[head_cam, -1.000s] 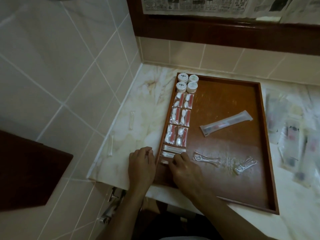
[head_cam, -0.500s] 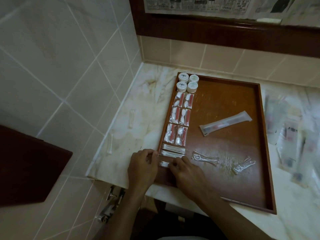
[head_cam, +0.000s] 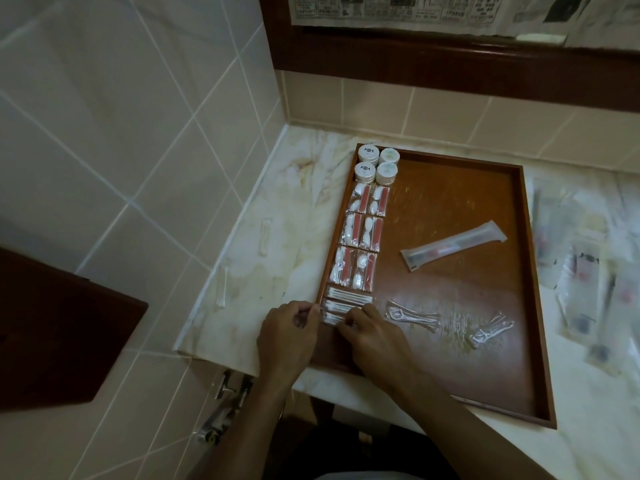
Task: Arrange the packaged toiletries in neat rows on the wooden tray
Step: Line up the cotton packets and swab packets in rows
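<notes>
Pale marbled stone bench [head_cam: 263,258] carries the rectangular red-brown wooden tray [head_cam: 450,216]. Along tray's left wall, far to near: four round white-lidded jars [head_cam: 377,164], six clear packets with red and white contents [head_cam: 360,237], three flat clear packets of white cotton swabs [head_cam: 348,301]. Mid-tray: long clear-wrapped toothbrush pack [head_cam: 453,244], lying at a slant. Near-right of the swabs: two clear packets of white floss picks [head_cam: 450,322], loose. My right hand [head_cam: 372,336], fingers curled, pinches the nearest swab packet; my left hand [head_cam: 289,336], at tray's near-left corner, pinches its other end. More blurred wrapped packs [head_cam: 585,271] right of tray on bench.
</notes>
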